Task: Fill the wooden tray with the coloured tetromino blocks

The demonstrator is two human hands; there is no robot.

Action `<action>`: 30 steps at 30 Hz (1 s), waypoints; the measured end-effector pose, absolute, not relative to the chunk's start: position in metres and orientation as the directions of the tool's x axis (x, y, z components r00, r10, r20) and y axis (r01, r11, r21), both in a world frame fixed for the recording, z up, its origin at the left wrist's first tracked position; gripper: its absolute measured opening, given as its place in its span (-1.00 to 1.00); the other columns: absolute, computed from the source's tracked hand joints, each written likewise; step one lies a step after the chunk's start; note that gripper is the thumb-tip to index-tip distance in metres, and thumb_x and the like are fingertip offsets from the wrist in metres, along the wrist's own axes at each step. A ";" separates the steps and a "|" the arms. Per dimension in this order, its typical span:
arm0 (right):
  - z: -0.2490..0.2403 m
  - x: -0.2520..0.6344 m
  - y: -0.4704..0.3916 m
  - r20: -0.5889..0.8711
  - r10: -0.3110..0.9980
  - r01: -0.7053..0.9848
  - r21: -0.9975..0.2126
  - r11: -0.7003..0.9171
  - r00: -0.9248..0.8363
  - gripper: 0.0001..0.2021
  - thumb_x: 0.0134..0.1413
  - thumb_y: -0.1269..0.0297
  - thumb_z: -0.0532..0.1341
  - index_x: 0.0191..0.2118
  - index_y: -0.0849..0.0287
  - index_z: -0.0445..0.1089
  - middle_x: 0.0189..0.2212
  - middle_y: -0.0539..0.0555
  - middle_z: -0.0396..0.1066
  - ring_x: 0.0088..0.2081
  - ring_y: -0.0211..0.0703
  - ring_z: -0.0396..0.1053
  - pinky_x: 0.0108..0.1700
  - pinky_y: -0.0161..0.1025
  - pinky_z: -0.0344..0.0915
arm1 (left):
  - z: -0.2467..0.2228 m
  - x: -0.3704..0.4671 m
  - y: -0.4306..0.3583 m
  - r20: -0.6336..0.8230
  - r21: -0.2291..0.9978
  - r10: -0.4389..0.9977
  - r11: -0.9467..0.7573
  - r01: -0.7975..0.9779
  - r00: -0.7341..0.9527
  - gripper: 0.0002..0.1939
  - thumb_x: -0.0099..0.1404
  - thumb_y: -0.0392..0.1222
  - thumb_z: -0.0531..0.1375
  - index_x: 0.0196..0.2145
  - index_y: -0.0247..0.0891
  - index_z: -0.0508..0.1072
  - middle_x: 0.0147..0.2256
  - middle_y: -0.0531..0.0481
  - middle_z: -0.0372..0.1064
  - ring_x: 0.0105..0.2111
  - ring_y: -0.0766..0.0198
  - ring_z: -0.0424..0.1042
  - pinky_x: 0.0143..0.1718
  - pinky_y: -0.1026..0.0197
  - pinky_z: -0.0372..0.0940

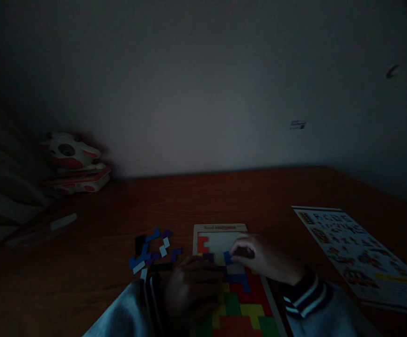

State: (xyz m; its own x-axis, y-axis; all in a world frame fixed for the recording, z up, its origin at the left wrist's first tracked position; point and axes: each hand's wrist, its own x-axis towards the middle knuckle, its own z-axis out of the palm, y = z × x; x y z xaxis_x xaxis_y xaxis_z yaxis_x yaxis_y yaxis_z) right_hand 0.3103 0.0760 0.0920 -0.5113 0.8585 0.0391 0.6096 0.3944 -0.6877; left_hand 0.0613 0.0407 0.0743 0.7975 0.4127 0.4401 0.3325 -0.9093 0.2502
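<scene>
A wooden puzzle tray (220, 228) lies in front of me, its lower part filled with red, green, yellow and blue pieces. My right hand (254, 255) is over its upper right, thumb and index finger pinched at a small blue piece (228, 257). My left hand (192, 290) rests flat, palm down, across the tray's left side, fingers pointing right and hiding some pieces. A red piece (202, 244) sits in the tray's upper left corner. Bare tray floor shows beside it.
Several loose blue, purple, white and black pieces (143, 257) lie left of the tray. A printed sheet (361, 257) is at the right. A red and white toy (75, 164) stands at the back left, near a curtain (7, 182). The wall (196, 93) rises behind the wooden table (147, 196).
</scene>
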 end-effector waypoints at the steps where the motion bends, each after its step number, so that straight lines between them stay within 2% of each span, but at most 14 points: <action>1: 0.092 0.311 0.076 0.052 0.851 0.611 -0.673 0.416 -0.522 -0.90 0.11 0.22 0.25 -0.30 0.08 0.49 -0.35 -0.02 0.43 -0.34 -0.24 0.36 -0.31 -0.33 0.23 | 0.075 0.061 0.041 0.439 0.250 0.409 -0.911 0.329 0.800 -0.80 0.33 -0.11 0.13 -0.19 -0.20 0.50 -0.11 -0.03 0.51 -0.02 0.15 0.41 0.00 0.08 0.27; 6: 0.091 0.310 0.075 0.101 0.837 0.624 -0.620 0.475 -0.537 -0.85 0.10 0.15 0.27 -0.36 0.10 0.47 -0.28 0.00 0.40 -0.20 -0.17 0.36 -0.14 -0.26 0.24 | 0.078 0.062 0.041 0.436 0.258 0.416 -0.908 0.332 0.798 -0.81 0.32 -0.12 0.13 -0.20 -0.20 0.50 -0.11 -0.03 0.51 -0.03 0.16 0.40 -0.05 0.09 0.29; 8: 0.091 0.309 0.075 0.123 0.829 0.616 -0.612 0.496 -0.546 -0.88 0.09 0.17 0.28 -0.29 0.08 0.47 -0.23 0.01 0.39 -0.14 -0.15 0.34 -0.07 -0.23 0.23 | 0.079 0.062 0.041 0.431 0.256 0.413 -0.908 0.330 0.802 -0.80 0.32 -0.12 0.13 -0.20 -0.21 0.50 -0.12 -0.04 0.52 -0.04 0.14 0.41 -0.07 0.09 0.30; 11: 0.090 0.308 0.074 0.140 0.811 0.599 -0.605 0.525 -0.568 -0.80 0.06 0.21 0.31 -0.15 0.00 0.45 -0.15 0.01 0.36 -0.05 -0.11 0.30 0.02 -0.18 0.20 | 0.082 0.063 0.040 0.434 0.274 0.404 -0.911 0.309 0.805 -0.79 0.32 -0.12 0.13 -0.19 -0.23 0.50 -0.14 -0.06 0.52 -0.05 0.12 0.42 -0.08 0.08 0.31; 17: 0.088 0.304 0.074 0.170 0.801 0.591 -0.591 0.549 -0.574 -0.78 0.17 0.17 0.22 -0.06 -0.04 0.42 -0.15 0.03 0.36 -0.05 -0.09 0.30 0.03 -0.13 0.21 | 0.084 0.063 0.038 0.455 0.315 0.428 -0.898 0.308 0.781 -0.76 0.34 -0.10 0.10 -0.18 -0.22 0.50 -0.14 -0.10 0.52 -0.08 0.09 0.44 -0.10 0.05 0.32; 23: 0.091 0.305 0.076 0.171 0.817 0.634 -0.551 0.543 -0.551 -0.89 0.13 0.18 0.26 -0.24 0.03 0.48 -0.22 0.02 0.37 -0.09 -0.09 0.31 -0.01 -0.14 0.20 | 0.081 0.063 0.039 0.465 0.311 0.422 -0.901 0.302 0.778 -0.75 0.35 -0.07 0.09 -0.18 -0.21 0.50 -0.16 -0.09 0.53 -0.08 0.11 0.44 -0.11 0.07 0.32; 30: 0.097 0.311 0.073 0.147 0.815 0.644 -0.541 0.540 -0.560 -0.89 0.01 0.27 0.32 -0.29 0.09 0.43 -0.20 0.03 0.34 -0.09 -0.08 0.30 0.00 -0.12 0.20 | 0.077 0.061 0.040 0.456 0.309 0.427 -0.899 0.311 0.781 -0.78 0.31 -0.09 0.13 -0.18 -0.21 0.50 -0.14 -0.06 0.52 -0.07 0.12 0.44 -0.11 0.08 0.32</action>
State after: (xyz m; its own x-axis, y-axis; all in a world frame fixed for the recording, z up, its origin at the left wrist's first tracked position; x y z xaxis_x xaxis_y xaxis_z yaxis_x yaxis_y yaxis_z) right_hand 0.3111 0.0727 0.0967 -0.5602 0.8151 0.1473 0.6440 0.5405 -0.5414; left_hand 0.0613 0.0402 0.0772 0.7812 0.4267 0.4557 0.3107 -0.8988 0.3091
